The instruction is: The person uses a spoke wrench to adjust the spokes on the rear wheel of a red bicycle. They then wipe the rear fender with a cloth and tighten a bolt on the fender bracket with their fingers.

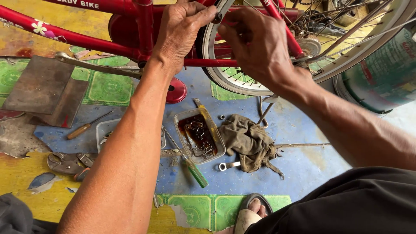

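A red bicycle frame stands across the top of the head view with its rear wheel at the centre and right. My left hand grips the frame beside the wheel rim, fingers curled over the top. My right hand is closed around a part at the rim and frame stays; what it pinches is hidden by the fingers. Both hands touch at the rim's upper edge.
On the floor below lie a clear plastic tray with dark oil and metal parts, a dirty rag, a spanner, a green-handled screwdriver, a wooden-handled screwdriver, pliers and a paint can. My sandalled foot is at the bottom.
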`<state>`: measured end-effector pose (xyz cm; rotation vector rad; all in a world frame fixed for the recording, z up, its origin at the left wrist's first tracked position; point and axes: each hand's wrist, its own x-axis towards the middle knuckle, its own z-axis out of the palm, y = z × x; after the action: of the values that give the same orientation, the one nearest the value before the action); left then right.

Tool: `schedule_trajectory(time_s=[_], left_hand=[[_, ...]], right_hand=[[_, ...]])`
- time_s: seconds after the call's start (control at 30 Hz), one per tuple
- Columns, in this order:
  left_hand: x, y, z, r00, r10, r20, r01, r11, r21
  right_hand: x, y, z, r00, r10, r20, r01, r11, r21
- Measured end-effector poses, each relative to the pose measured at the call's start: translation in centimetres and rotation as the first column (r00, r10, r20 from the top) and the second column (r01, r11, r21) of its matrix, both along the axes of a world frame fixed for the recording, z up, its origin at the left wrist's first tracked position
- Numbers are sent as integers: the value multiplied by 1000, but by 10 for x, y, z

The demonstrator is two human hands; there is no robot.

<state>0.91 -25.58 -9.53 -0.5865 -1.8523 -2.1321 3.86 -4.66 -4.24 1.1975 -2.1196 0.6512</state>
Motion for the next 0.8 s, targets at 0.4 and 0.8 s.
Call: schedule_trajectory(time_s=[0.4,0.8], left_hand=[[0,-5,9,1000,1,-11,-1,999,47],[-1,-8,17,994,-108,-14,109,971,211]], right_hand=[[-6,-15,36,999,32,39,-37,993,116],[-8,-28,59,999,11,47,-18,989,147]])
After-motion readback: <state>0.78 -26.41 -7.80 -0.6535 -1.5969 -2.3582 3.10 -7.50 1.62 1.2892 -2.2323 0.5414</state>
